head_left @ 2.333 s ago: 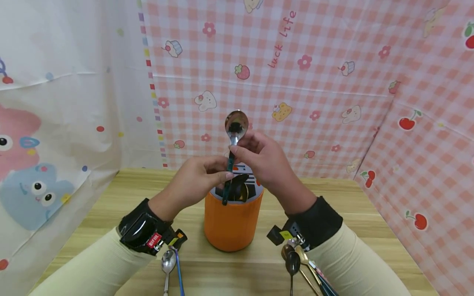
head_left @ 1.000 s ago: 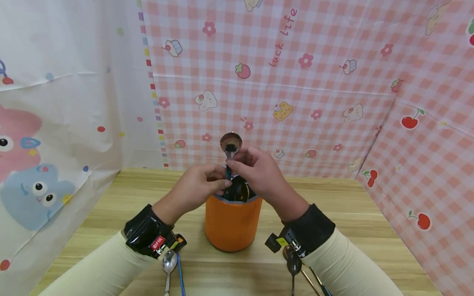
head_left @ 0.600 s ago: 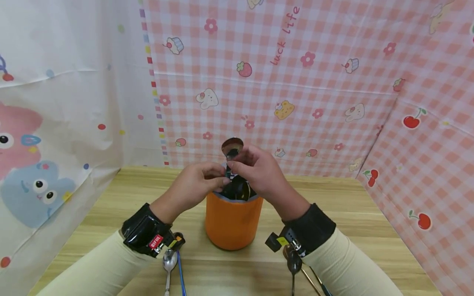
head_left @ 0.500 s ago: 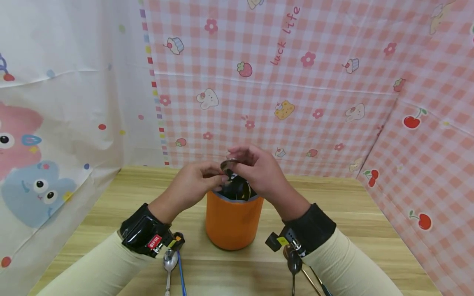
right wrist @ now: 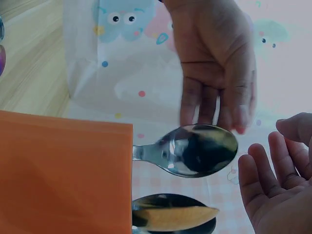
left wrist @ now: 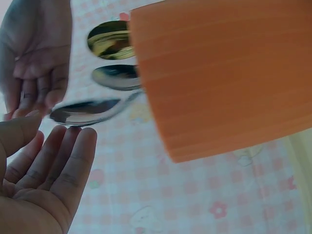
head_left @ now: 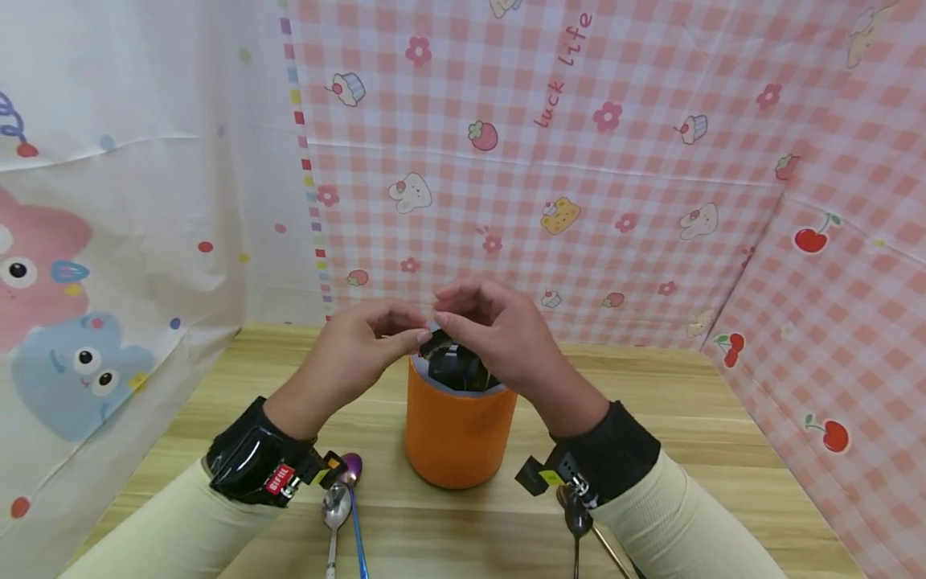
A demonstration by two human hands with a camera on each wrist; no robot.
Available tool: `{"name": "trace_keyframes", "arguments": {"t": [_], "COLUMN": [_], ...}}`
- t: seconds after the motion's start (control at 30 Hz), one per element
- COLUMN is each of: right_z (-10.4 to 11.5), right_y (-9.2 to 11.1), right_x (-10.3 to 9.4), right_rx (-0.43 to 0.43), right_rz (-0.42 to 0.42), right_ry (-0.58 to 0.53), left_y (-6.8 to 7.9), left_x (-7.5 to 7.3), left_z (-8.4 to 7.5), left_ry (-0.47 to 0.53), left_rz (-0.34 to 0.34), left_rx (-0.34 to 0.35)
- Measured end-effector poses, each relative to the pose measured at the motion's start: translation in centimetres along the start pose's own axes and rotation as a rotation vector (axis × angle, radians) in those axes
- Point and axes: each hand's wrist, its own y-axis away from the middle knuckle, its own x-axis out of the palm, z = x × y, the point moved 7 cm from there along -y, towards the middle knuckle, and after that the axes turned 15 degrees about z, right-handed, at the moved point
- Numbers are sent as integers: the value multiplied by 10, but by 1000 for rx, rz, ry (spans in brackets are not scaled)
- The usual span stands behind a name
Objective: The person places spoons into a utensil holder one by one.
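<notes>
An orange cylindrical container (head_left: 459,438) stands upright on the table, with spoon bowls sticking out of its top. One silver spoon (right wrist: 200,151) has its bowl just above the rim and its handle hidden inside. Over the container's left side, my left hand (head_left: 350,354) has loosely bent fingers, with fingertips close beside that bowl; whether they touch it I cannot tell. My right hand (head_left: 499,330) hovers at the right of the opening, fingers relaxed and holding nothing. Other bowls in the container include a black one (head_left: 457,368) and a gold one (left wrist: 109,41).
On the wooden table (head_left: 651,410), a silver spoon (head_left: 336,508) and a blue-purple spoon (head_left: 356,507) lie left of the container. A dark spoon (head_left: 577,519) and a gold handle (head_left: 612,551) lie at the right, partly under my forearm. Patterned cloth walls (head_left: 506,185) enclose the back and sides.
The dark-green-handled silver spoon, earlier held upright by both hands, has gone down into the container. Both hands have let go of it. My left hand has drawn slightly left.
</notes>
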Motion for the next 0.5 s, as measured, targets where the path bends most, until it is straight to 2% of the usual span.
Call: {"name": "trace_keyframes", "arguments": {"t": [0.17, 0.27, 0.5], "right_z": [5, 8, 14], "right_y": [0, 0, 1], "right_x": [5, 9, 23], "right_rx": [1, -24, -3], "right_rz": [22, 39, 103], "right_ry": [-15, -29, 36], "left_y": [11, 19, 34], "left_x": [-12, -16, -19], "left_z": [-14, -18, -12], "left_ry": [-29, -14, -15], "left_rz": [-26, -34, -34], "left_rx": [17, 26, -9]}}
